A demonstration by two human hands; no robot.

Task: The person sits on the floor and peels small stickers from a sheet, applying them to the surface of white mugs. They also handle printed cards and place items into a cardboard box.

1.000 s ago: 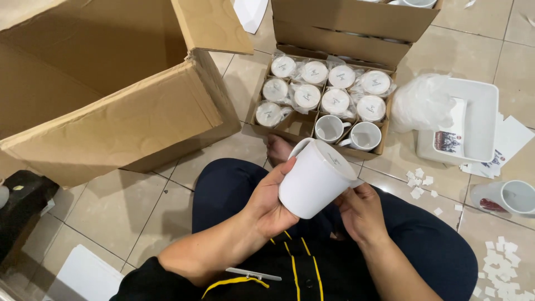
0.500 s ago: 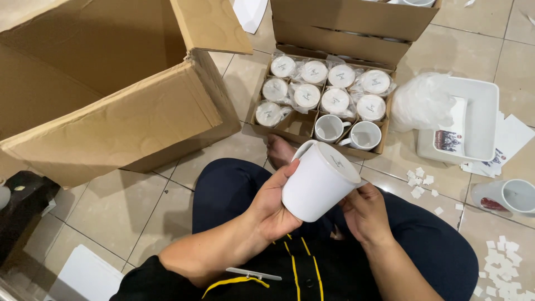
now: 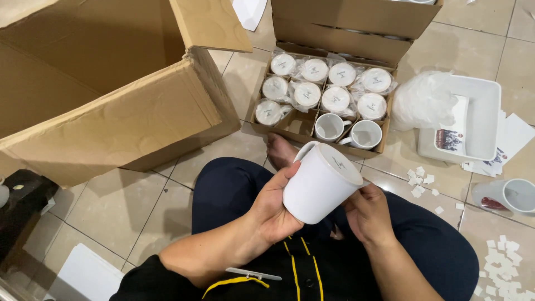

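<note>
A big open cardboard box [image 3: 106, 89] lies on its side at the far left, its mouth turned toward the seated person, so it stands within easy reach. Farther off and a little right sits a smaller divided carton [image 3: 323, 111], most cells filled with plastic-wrapped mugs [image 3: 315, 71] packed base up; two unwrapped mugs [image 3: 348, 131] stand open-mouthed in the near cells. To its right is a white tray [image 3: 476, 120] with crumpled plastic wrap [image 3: 421, 100] bunched at its left edge, likely where the wrappings end up. Another mug [image 3: 510, 195] lies on its side at the far right edge, and small paper scraps [image 3: 421, 177] scatter over the tiled floor [image 3: 122, 200].

Over the crossed legs, the white mug [image 3: 320, 181] is held tilted, mouth up and to the right, as if for inspection. The left hand [image 3: 273, 206] is closed around its side and base, thumb along the wall, carrying it. The right hand [image 3: 368, 212] sits loosely curled just below the rim, fingertips touching near it and steadying; its grip is partly hidden by the mug.
</note>
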